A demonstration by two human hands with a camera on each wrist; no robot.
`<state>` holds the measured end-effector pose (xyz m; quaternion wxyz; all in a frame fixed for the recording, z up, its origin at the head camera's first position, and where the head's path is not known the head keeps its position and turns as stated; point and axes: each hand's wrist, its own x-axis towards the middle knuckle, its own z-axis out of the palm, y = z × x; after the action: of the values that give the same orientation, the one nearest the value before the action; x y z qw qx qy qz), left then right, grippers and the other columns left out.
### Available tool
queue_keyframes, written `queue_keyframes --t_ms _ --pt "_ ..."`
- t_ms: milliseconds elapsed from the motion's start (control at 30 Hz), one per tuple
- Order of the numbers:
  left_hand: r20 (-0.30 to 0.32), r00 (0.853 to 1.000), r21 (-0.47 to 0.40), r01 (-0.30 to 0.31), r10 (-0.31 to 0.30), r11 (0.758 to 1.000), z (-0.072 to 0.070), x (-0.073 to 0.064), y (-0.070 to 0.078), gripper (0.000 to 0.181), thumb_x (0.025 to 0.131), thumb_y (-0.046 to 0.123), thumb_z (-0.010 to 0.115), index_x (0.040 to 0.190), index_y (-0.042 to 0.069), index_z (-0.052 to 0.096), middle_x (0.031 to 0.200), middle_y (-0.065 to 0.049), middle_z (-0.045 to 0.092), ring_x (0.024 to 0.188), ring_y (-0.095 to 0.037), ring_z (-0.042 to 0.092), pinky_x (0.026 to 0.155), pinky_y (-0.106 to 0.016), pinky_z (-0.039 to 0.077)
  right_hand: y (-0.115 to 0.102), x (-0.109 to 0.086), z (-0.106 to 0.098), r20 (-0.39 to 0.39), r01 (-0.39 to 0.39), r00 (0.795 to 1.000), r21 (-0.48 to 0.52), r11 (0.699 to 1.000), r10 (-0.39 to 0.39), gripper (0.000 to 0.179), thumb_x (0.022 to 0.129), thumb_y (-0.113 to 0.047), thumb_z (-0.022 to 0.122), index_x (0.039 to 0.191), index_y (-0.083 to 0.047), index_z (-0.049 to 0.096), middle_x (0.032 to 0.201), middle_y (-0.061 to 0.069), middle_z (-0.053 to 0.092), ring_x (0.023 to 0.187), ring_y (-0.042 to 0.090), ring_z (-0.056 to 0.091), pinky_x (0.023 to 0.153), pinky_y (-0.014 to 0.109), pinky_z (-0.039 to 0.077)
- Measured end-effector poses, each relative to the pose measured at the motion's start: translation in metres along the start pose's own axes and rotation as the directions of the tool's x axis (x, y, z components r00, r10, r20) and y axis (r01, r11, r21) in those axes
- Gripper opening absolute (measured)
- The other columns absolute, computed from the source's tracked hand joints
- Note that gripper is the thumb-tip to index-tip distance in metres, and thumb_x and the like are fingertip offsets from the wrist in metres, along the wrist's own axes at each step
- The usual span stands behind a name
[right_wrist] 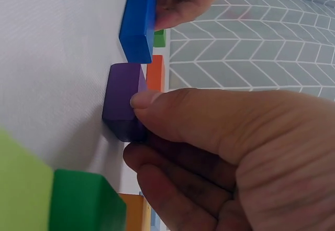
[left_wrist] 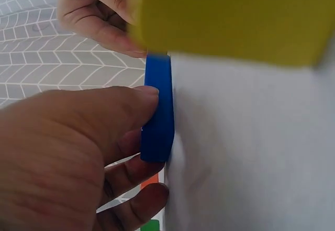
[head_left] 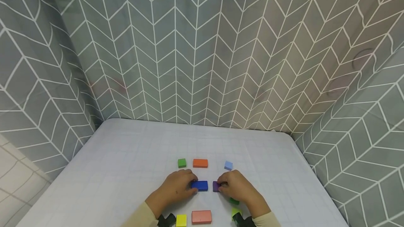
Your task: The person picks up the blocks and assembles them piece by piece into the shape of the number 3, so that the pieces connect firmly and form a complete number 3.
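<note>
My left hand (head_left: pixel 179 186) holds a blue rectangular block (head_left: pixel 200 185) by its left end, thumb on the near side and fingers on the far side. Just to the right, my right hand (head_left: pixel 236 186) pinches a smaller purple block (right_wrist: pixel 121 92) between thumb and fingers. A narrow gap separates the two blocks in the head view, with their ends facing each other. The right fingers cover part of the purple block (head_left: pixel 216 186) there. Both blocks are at the white tabletop, roughly in line from left to right.
Behind the hands lie a green cube (head_left: pixel 181 163), an orange block (head_left: pixel 200 163) and a light blue cube (head_left: pixel 228 165). Nearer are a yellow block (head_left: pixel 181 220), a pink block (head_left: pixel 201 217), a dark green block (head_left: pixel 234 201) and a lime block (head_left: pixel 235 211), partly covered by the right wrist.
</note>
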<state>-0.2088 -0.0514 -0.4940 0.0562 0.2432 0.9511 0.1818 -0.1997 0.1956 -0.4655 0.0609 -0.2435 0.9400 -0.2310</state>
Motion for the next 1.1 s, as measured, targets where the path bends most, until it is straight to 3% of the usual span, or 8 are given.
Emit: queue_keyframes --t_ms 367,767,1100 --pt "-0.016 1.000 -0.014 -0.009 0.009 1.000 -0.0004 0.0006 0.0000 0.037 0.085 0.051 0.073 0.113 0.026 0.073 0.103 0.013 0.065 0.096 -0.009 0.059 0.090 -0.042 0.052 -0.0039 0.0015 0.0002 -0.005 -0.018 1.000 0.002 1.000 0.018 0.017 0.082 -0.010 0.079 0.099 -0.006 0.077 0.097 0.002 0.076 0.096 0.018 0.070 0.086 0.039 0.057" --pt "-0.047 0.997 0.005 -0.057 0.058 0.998 0.0027 0.0003 -0.0034 0.036 0.087 0.050 0.072 0.114 0.028 0.073 0.102 0.016 0.063 0.092 -0.005 0.056 0.084 -0.037 0.052 -0.0042 0.0045 0.0048 -0.023 0.001 1.000 -0.013 1.000 -0.001 0.017 0.083 -0.011 0.078 0.100 -0.008 0.078 0.098 -0.001 0.075 0.097 0.014 0.069 0.087 0.038 0.057" --pt "-0.057 0.997 0.013 -0.054 0.055 0.998 0.0056 0.0017 -0.0040 0.037 0.087 0.051 0.072 0.115 0.027 0.072 0.101 0.016 0.062 0.090 -0.004 0.054 0.086 -0.038 0.051 -0.0066 0.0055 0.0060 -0.038 0.031 0.999 -0.027 0.999 -0.032 0.017 0.083 -0.011 0.077 0.100 -0.007 0.077 0.098 -0.001 0.076 0.097 0.015 0.069 0.087 0.037 0.056"
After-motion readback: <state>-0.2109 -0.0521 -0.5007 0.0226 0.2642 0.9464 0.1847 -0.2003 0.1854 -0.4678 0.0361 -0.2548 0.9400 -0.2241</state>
